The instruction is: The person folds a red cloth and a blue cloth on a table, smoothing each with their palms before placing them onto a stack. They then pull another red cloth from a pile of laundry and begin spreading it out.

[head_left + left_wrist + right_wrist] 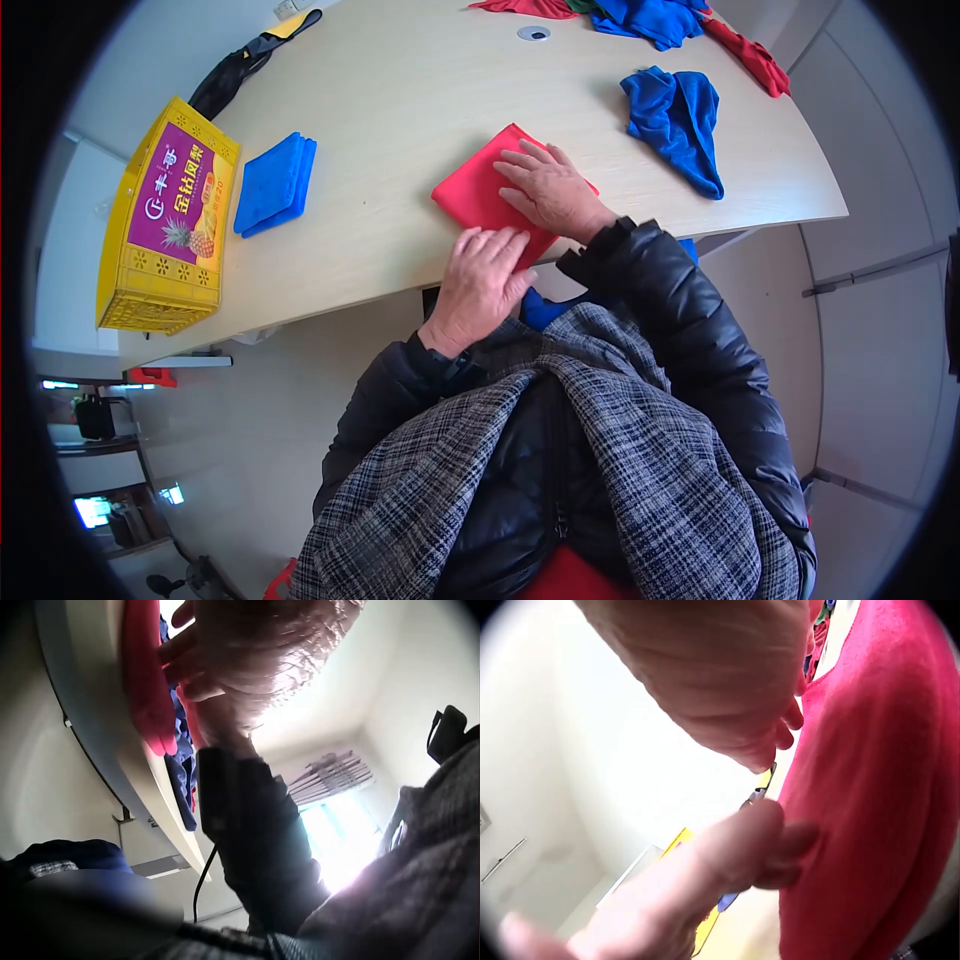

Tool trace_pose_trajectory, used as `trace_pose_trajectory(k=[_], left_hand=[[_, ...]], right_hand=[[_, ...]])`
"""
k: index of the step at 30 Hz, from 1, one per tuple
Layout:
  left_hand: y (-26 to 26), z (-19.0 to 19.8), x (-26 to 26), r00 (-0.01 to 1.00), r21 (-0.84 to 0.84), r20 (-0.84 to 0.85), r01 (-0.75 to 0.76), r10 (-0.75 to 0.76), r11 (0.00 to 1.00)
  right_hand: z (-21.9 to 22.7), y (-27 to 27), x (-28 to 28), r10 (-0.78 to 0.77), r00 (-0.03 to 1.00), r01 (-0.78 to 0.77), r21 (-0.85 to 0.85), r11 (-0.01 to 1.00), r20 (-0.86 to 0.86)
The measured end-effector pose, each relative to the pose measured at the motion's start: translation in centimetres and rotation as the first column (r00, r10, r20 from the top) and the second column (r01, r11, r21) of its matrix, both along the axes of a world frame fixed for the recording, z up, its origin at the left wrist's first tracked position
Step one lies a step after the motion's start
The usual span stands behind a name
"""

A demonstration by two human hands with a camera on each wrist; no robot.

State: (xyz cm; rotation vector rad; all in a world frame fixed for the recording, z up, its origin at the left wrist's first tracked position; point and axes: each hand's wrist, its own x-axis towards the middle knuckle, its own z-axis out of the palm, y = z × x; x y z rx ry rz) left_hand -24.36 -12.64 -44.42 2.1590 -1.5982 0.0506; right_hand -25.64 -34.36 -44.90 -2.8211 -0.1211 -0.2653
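A folded red cloth (470,195) lies near the front edge of the table, one corner toward the person. My right hand (555,193) rests on its right part, palm down, with the fingers spread and fairly straight. At the near left edge of the cloth, my left hand (478,288) touches it with extended fingers. In the right wrist view the red cloth (877,765) shows soft, layered folds, with the fingertips of the left hand (705,862) against it. From the left wrist the cloth (146,690) appears edge-on, thick and rounded at the fold.
Left of the cloth lies a folded blue cloth (270,185) beside a yellow crate (120,230) with a pineapple label. A crumpled blue cloth (680,120) lies on the right. More red and blue cloths (650,18) are heaped at the far edge, near a round cable grommet (534,33).
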Motion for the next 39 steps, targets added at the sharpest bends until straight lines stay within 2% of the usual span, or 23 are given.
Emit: trace_pose_trajectory(k=[1, 4, 8, 16, 21, 24, 29, 32, 33, 36, 38, 39], left_hand=[[-0.3, -0.1, 1.0, 1.000, -0.001, -0.002, -0.004, 0.004, 1.000], [-1.7, -1.4, 4.7, 0.974, -0.106, 0.174, -0.127, 0.144, 0.986], [-3.7, -3.2, 6.7, 0.952, -0.024, 0.232, -0.198, 0.198, 0.980], [-3.7, -4.2, 6.9, 0.948, -0.002, 0.213, -0.242, 0.237, 0.970], [-3.2, -3.6, 5.6, 0.941, 0.064, 0.207, -0.287, 0.268, 0.956], [-2.8, -3.7, 4.6, 0.926, 0.023, 0.188, -0.336, 0.326, 0.942], [-2.4, -2.3, 3.4, 0.900, 0.074, 0.173, -0.417, 0.400, 0.906], [-2.4, -0.8, 3.8, 0.907, 0.153, -0.007, -0.415, 0.421, 0.897], [-2.7, -0.6, 4.0, 0.903, 0.161, -0.010, -0.422, 0.429, 0.892], [-4.1, -0.2, 5.8, 0.922, 0.046, 0.211, -0.340, 0.323, 0.939], [-5.5, -1.4, 7.7, 0.955, -0.006, 0.246, -0.172, 0.168, 0.985], [-6.1, -2.2, 8.3, 0.966, 0.014, 0.209, -0.160, 0.154, 0.987]], right_hand=[[-0.3, 0.3, -0.1, 0.004, 1.000, -0.004, -0.001, 1.000, -0.002], [-2.4, 1.4, -0.7, -0.184, 0.976, 0.191, -0.058, 0.980, 0.118], [-4.0, 1.4, -0.6, -0.241, 0.954, 0.259, -0.089, 0.962, 0.179], [-4.3, 0.3, -0.4, -0.164, 0.971, 0.182, -0.087, 0.979, 0.176], [-3.4, -0.6, -0.6, -0.277, 0.951, 0.280, -0.003, 0.960, 0.135], [-3.6, -0.8, -0.5, -0.206, 0.974, 0.201, 0.054, 0.978, 0.094], [-2.8, -0.8, -0.1, -0.098, 0.992, 0.094, 0.046, 0.994, 0.074], [-2.1, 1.3, -1.5, -0.225, 0.961, 0.228, 0.001, 0.974, 0.162], [-2.4, 1.9, -1.8, -0.218, 0.964, 0.219, 0.006, 0.976, 0.155], [-3.0, 3.8, -1.8, -0.256, 0.946, 0.257, 0.018, 0.966, 0.198], [-4.0, 4.0, -1.5, -0.242, 0.951, 0.247, -0.004, 0.969, 0.190], [-4.5, 3.8, -1.3, -0.259, 0.950, 0.269, -0.038, 0.962, 0.176]])
